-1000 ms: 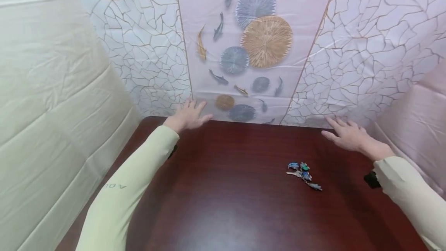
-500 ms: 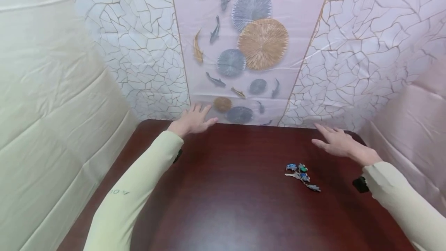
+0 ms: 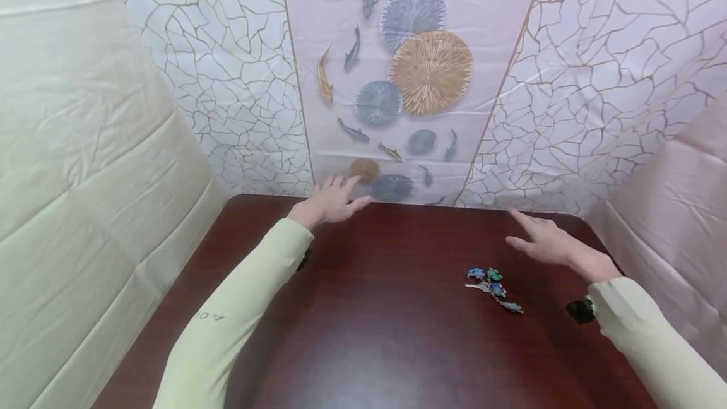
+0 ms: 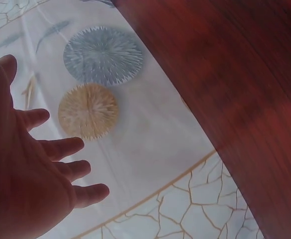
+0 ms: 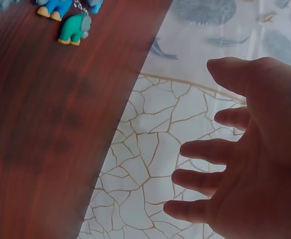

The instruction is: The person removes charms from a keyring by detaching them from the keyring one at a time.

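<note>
My left hand (image 3: 331,202) hovers over the far edge of the table with its fingers spread, and nothing is in it. Over the far right part of the table is my right hand (image 3: 546,240), fingers extended and likewise holding nothing. It is the nearer hand to a bunch of keychain charms with a key (image 3: 487,285) lying on the table. In the right wrist view a green elephant charm (image 5: 74,29) and a blue one (image 5: 55,9) with yellow feet show at the top edge, joined to a small chain.
The dark red wooden table (image 3: 363,308) ends against a printed cloth backdrop (image 3: 431,74) with fish and round motifs. Pale cloth sides hang at the left (image 3: 102,144) and at the right (image 3: 670,201).
My left hand has shifted to the right along the far edge. My right hand has moved left and slightly nearer to me. The charms lie still on the table.
</note>
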`<state>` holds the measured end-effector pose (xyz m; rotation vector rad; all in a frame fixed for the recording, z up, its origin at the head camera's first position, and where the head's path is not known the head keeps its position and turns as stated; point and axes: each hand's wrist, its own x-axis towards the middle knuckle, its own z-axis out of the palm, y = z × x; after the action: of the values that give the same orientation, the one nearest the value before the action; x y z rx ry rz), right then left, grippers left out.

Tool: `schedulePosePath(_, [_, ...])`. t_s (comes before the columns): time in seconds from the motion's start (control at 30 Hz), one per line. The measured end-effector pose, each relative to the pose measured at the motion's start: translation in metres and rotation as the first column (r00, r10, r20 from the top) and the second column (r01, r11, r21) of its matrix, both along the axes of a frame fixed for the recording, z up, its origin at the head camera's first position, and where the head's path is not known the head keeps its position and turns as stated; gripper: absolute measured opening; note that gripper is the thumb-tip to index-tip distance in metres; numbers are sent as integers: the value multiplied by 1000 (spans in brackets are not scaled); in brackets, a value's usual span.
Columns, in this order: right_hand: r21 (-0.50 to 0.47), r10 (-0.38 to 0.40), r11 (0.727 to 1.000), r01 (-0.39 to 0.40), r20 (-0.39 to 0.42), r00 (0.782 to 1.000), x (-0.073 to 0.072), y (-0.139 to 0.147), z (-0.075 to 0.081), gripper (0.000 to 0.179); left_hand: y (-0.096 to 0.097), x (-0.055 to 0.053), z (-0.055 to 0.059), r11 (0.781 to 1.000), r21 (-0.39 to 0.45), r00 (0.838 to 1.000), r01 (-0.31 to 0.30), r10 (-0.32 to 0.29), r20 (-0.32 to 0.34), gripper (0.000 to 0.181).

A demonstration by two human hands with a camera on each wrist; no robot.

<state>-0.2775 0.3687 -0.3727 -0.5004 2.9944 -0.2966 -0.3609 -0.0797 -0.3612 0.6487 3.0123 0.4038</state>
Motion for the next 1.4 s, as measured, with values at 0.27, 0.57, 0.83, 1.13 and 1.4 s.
schedulePosePath(0.27, [-42, 31, 999, -31, 2, 1000, 3, -9, -9, 67, 12, 2, -6, 1000, 4, 1000, 26, -26, -7, 74])
schedulePosePath(0.57, [-80, 5, 997, -2, 37, 999, 11, -15, -14, 65, 31, 13, -11, 998, 29, 997, 64, -65, 39, 74])
schedulePosePath(0.83, [-81, -4, 997, 5, 20, 1000, 17, -17, -17, 61, 51, 21, -18, 996, 26, 995, 81, -83, 57, 72])
schedulePosePath(1.13, [-126, -39, 991, 44, 48, 998, 26, -20, -25, 54, 81, 28, -25, 990, 61, 989, 130, -134, 58, 71])
schedulePosePath(1.4, [-192, -57, 978, 75, 99, 994, 29, -19, -35, 42, 99, 37, -35, 980, 135, 986, 149, -157, 48, 65])
